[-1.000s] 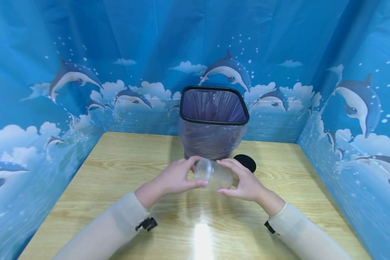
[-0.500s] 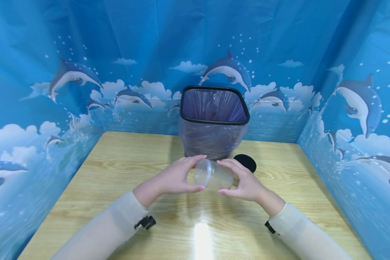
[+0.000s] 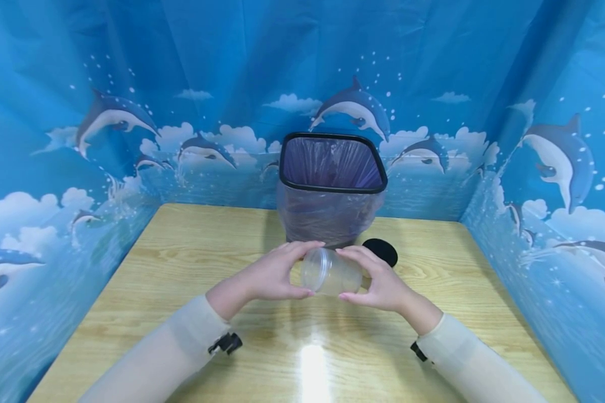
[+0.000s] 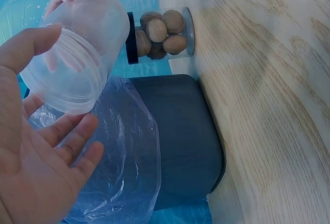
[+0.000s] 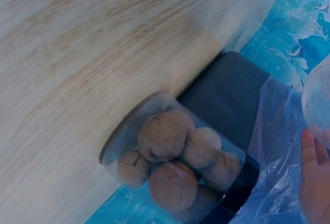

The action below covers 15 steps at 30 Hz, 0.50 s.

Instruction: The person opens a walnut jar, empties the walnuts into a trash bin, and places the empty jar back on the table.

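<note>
A clear, frosted plastic jar (image 3: 340, 275) lies sideways in the air between my hands, in front of the bin. My left hand (image 3: 277, 274) holds its ridged, threaded end between thumb and fingertips, the palm standing off from it. In the left wrist view, the thumb overlaps the jar's (image 4: 95, 33) threads and the fingertips are at its lower rim. My right hand (image 3: 380, 280) grips the other end, thumb below and fingers above. Only part of this hand (image 5: 315, 188) shows at the right wrist view's edge. No contents show inside the jar.
Behind the hands stands a dark bin (image 3: 333, 218) with a purple liner. To its right is a black-lidded clear jar (image 5: 154, 188) of walnuts (image 5: 172, 185), its lid (image 3: 380, 253) showing in the head view. A wooden table (image 3: 206, 240) lies below, with a dolphin-print curtain (image 3: 222, 84) around it.
My left hand has shifted slightly left, its thumb now at the jar's edge rather than over its ridges. The right hand and the jar have hardly moved.
</note>
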Motion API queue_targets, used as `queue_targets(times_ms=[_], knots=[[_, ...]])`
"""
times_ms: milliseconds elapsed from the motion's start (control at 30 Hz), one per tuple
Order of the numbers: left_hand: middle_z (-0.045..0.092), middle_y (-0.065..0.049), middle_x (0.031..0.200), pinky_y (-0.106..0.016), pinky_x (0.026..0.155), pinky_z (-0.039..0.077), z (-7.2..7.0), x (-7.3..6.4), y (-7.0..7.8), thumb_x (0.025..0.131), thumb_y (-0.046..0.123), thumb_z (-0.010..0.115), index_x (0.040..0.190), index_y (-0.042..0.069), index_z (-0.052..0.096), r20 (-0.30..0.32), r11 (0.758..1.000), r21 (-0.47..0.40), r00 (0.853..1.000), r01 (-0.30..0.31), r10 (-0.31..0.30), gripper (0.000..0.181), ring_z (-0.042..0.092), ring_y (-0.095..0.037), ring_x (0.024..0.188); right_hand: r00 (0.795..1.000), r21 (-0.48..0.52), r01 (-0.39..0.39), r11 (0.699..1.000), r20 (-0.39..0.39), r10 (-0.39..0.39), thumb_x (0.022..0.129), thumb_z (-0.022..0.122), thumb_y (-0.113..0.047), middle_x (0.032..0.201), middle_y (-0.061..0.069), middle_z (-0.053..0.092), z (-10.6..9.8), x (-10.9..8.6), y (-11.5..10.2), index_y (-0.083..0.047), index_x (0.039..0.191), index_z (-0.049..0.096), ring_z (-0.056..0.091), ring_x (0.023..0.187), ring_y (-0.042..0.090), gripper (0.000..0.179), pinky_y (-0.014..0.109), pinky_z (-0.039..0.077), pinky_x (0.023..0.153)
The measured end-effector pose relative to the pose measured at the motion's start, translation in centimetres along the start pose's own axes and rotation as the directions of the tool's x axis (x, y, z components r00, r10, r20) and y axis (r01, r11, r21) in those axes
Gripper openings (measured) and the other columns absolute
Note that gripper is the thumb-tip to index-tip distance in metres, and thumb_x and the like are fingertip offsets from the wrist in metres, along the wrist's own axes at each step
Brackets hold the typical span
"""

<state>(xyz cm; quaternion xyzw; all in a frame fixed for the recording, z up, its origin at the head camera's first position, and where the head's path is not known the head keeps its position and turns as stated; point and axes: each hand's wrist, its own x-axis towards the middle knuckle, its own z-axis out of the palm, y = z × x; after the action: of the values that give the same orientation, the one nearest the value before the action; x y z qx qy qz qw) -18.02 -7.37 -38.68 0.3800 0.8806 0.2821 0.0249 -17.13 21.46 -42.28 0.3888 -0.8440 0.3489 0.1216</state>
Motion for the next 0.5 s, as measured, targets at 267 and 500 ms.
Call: queue_targets(times_ms=[267,500], knots=[[0.047,-0.004,0.149,-0.046,0.098,0.047,-0.1,0.07,-0.05,0.078,0.03,0.085,0.156,0.027,0.034,0.019,0.998,-0.052,1.0,-0.024,0.025,0.093,0.057,-0.028,0.121,1.0,-0.005,0.009,1.0,0.011,-0.009,0.074,0.09,-0.03,0.139,0.003,0.053,-0.08,0.08,0.08,-0.02,0.148,0.048,0.053,0.123,0.023,0.086,0.049,0.051,0.093],[0.046,-0.006,0.15,-0.047,0.098,0.048,-0.19,0.09,-0.04,0.078,0.03,0.086,0.156,0.027,0.034,0.033,0.998,-0.057,0.999,-0.021,0.023,0.093,0.056,-0.029,0.122,1.0,-0.005,0.009,1.0,0.012,-0.009,0.074,0.09,-0.03,0.139,0.002,0.053,-0.09,0.12,0.12,-0.02,0.148,0.048,0.053,0.122,0.022,0.085,0.049,0.051,0.093]])
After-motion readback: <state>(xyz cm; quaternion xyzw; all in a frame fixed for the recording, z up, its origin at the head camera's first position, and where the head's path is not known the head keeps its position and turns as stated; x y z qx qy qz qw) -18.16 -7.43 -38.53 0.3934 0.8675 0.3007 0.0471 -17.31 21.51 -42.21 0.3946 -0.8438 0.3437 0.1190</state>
